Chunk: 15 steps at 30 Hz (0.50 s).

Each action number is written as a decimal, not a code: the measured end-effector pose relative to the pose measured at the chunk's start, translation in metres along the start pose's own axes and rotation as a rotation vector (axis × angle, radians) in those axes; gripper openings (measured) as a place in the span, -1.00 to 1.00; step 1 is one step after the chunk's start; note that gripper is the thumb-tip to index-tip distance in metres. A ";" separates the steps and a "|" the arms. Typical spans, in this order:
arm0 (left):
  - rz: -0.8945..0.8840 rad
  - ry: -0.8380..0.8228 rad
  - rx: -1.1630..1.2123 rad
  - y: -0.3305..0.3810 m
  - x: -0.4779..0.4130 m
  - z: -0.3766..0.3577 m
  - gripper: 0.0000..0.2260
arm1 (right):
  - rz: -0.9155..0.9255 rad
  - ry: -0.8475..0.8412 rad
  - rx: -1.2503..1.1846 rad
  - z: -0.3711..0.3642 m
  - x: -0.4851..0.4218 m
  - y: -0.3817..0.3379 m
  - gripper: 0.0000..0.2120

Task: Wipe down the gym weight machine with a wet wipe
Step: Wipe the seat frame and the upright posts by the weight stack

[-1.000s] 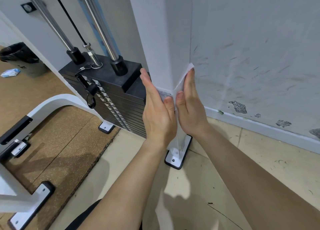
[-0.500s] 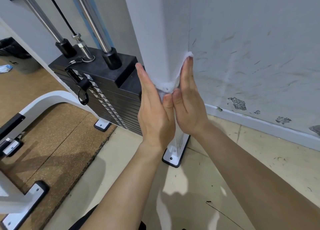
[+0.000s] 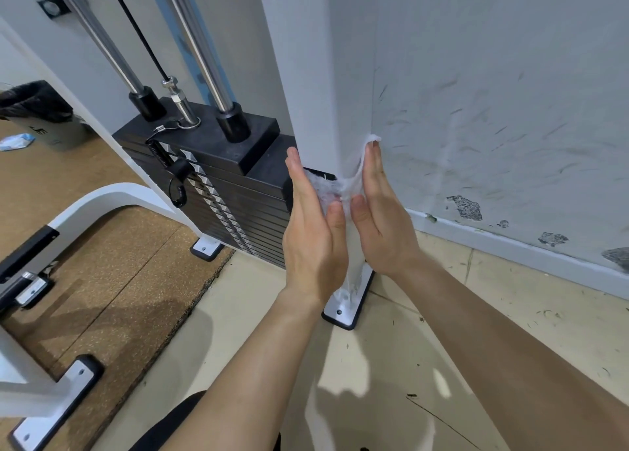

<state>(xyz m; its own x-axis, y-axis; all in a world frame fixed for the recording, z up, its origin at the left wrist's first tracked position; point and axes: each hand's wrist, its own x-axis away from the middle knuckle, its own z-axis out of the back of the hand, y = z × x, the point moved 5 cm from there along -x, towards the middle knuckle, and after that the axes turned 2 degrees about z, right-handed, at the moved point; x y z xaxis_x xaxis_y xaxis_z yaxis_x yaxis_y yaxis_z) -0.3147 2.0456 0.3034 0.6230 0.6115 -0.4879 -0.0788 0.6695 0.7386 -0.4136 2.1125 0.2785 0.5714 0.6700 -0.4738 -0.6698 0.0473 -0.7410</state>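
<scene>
So the big thing here is the machine's white upright post [image 3: 313,76], standing between the two hands and running up above them and down below them. The black weight stack [image 3: 218,151] sits just left of the left hand, and the scuffed wall [image 3: 493,110] is close on the far side of the right hand.

As for the step, I'd say this is mid-wipe on that post, with plenty of the machine not done yet (the stack top doesn't look touched, but hard to tell).

The left hand [image 3: 313,243] is flat against the post's left face and the right hand [image 3: 381,232] flat against its right face, thumbs nearly meeting at the front corner. Neither one is clenched or pinching. Fingers [image 3: 296,171] are straight and pressing, basically sandwiching the post.

The wet wipe [image 3: 328,187] is wrapped round the front corner under both palms. It's bunched between the thumbs, with a little corner poking out just past the right fingertips.

Next move, my guess: slide both hands along the post together, with even pressure so the wipe doesn't slip out. Below the wrists there's bare post down to the foot plate [image 3: 342,309], which probably needs a pass too.
</scene>
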 end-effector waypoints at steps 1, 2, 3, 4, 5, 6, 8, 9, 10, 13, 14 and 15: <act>0.026 0.012 0.021 0.001 -0.002 0.000 -0.40 | -0.019 0.012 -0.010 0.000 -0.002 -0.002 -0.20; 0.054 0.031 0.036 0.002 -0.007 0.001 -0.42 | -0.038 0.027 -0.010 -0.001 -0.006 -0.005 -0.19; 0.078 0.054 0.043 0.003 -0.011 0.002 -0.43 | -0.054 0.042 -0.003 -0.001 -0.009 -0.006 -0.20; 0.092 0.076 0.048 0.004 -0.015 0.002 -0.43 | -0.066 0.056 0.007 -0.002 -0.012 -0.006 -0.21; 0.101 0.090 0.054 0.004 -0.018 0.002 -0.43 | -0.071 0.067 0.019 -0.003 -0.014 -0.005 -0.23; 0.112 0.091 0.056 0.001 -0.018 -0.001 -0.43 | -0.072 0.071 0.030 -0.005 -0.015 -0.003 -0.25; 0.159 0.058 0.033 -0.009 -0.013 -0.008 -0.43 | -0.083 0.056 0.041 -0.012 -0.012 0.005 -0.27; 0.186 0.037 0.018 -0.016 -0.008 -0.012 -0.43 | -0.095 0.039 0.048 -0.015 -0.008 0.011 -0.26; 0.203 0.021 0.002 -0.022 -0.003 -0.015 -0.42 | -0.109 0.018 0.059 -0.019 -0.003 0.017 -0.24; 0.215 0.009 -0.021 -0.022 0.003 -0.015 -0.41 | -0.154 -0.049 0.098 -0.021 0.007 0.028 -0.24; 0.207 0.021 -0.013 -0.017 0.000 -0.012 -0.41 | -0.159 -0.057 0.096 -0.019 0.005 0.025 -0.29; 0.190 0.047 -0.009 -0.011 -0.004 -0.008 -0.43 | -0.151 -0.046 0.082 -0.016 0.001 0.018 -0.34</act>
<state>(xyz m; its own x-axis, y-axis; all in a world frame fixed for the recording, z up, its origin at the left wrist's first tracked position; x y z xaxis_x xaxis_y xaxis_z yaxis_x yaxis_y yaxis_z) -0.3230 2.0391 0.2933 0.5590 0.7460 -0.3619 -0.1984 0.5442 0.8152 -0.4179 2.1025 0.2568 0.6471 0.6841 -0.3366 -0.6158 0.2088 -0.7597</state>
